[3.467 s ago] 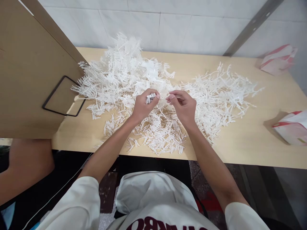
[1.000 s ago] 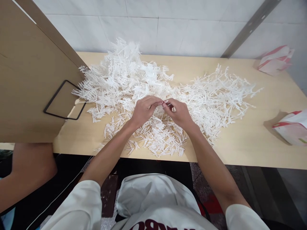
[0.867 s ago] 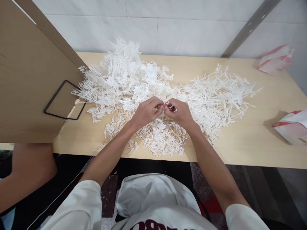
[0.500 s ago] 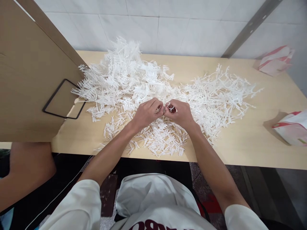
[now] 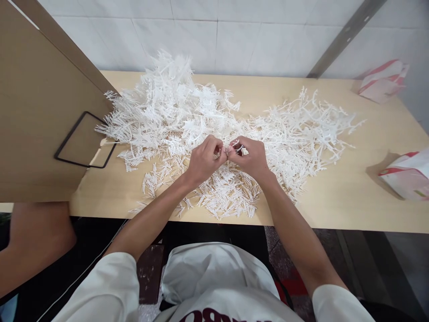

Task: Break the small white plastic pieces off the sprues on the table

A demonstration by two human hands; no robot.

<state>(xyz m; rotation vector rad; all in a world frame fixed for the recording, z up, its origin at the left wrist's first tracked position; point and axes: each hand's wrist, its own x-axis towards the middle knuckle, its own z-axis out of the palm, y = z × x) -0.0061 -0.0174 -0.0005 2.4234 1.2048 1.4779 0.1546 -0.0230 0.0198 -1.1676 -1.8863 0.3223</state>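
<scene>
I see a pale wooden table set against a white tiled wall, with a grey metal rail slanting up the wall beyond the table's far edge. A cardboard panel stands at the table's left end, and two red-and-white bags lie at its right end. A heap of white plastic sprues, thin, branched and tangled, spreads across the middle of the table, with short snapped-off pieces near its front edge. Over the heap's centre, my left hand and right hand meet fingertip to fingertip, both curled tight, pinching one small white sprue piece between them.
</scene>
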